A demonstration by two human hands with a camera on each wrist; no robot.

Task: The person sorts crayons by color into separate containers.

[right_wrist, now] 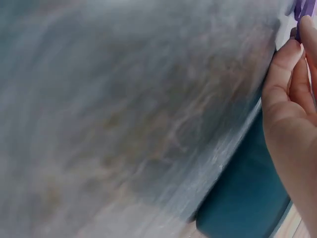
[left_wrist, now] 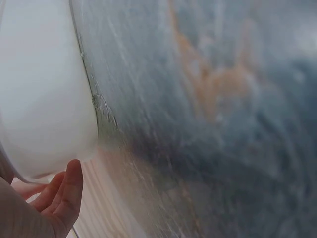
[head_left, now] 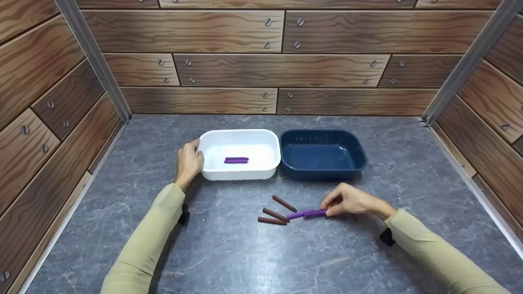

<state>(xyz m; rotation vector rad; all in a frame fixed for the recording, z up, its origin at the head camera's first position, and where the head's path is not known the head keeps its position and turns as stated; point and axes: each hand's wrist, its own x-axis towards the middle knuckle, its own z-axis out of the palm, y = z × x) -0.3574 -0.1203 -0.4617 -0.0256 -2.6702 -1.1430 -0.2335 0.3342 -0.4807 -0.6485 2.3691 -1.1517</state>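
My left hand (head_left: pixel 188 162) grips the left end of a white bin (head_left: pixel 239 175); in the left wrist view its fingers (left_wrist: pixel 73 191) curl against the bin's outer wall. Inside the bin two purple crayon-like sticks (head_left: pixel 236 161) lie side by side. In front of a dark blue bin (head_left: pixel 322 174), my right hand (head_left: pixel 353 200) pinches the right end of a purple stick (head_left: pixel 314 214) between thumb and fingers. Another purple stick (head_left: pixel 295 215) overlaps its left end. Three brown sticks (head_left: pixel 273 221) lie fanned out just to the left.
The two bins stand side by side on a grey marbled tabletop (head_left: pixel 229 253). Wood-patterned panels (head_left: pixel 229 69) rise at the back and both sides, with metal posts (head_left: pixel 98 61) in the corners.
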